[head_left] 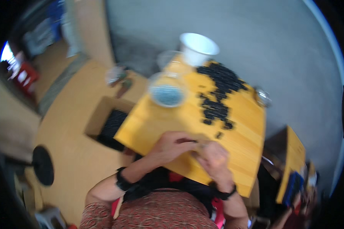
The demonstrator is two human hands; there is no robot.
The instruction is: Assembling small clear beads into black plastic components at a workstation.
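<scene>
Over the near part of the yellow wooden table (156,129), my two hands meet fingertip to fingertip. My left hand (172,145) is closed in a pinch on a small black piece (192,141), whose shape is blurred. Curled just right of it is my right hand (215,156), smeared by motion; what its closed fingers hold is hidden. Farther off, a pile of small black pieces (219,78) spreads across the table, with a few loose ones nearer to me. A clear round tub (166,94) of small light-blue items stands left of the pile.
At the table's far end is a white bowl (198,47), beside a clear container (168,59). A shiny metal object (262,97) sits by the right edge against the grey wall. Left of the table, a cardboard box (97,114) holds dark pieces. A round black base (43,165) stands farther left.
</scene>
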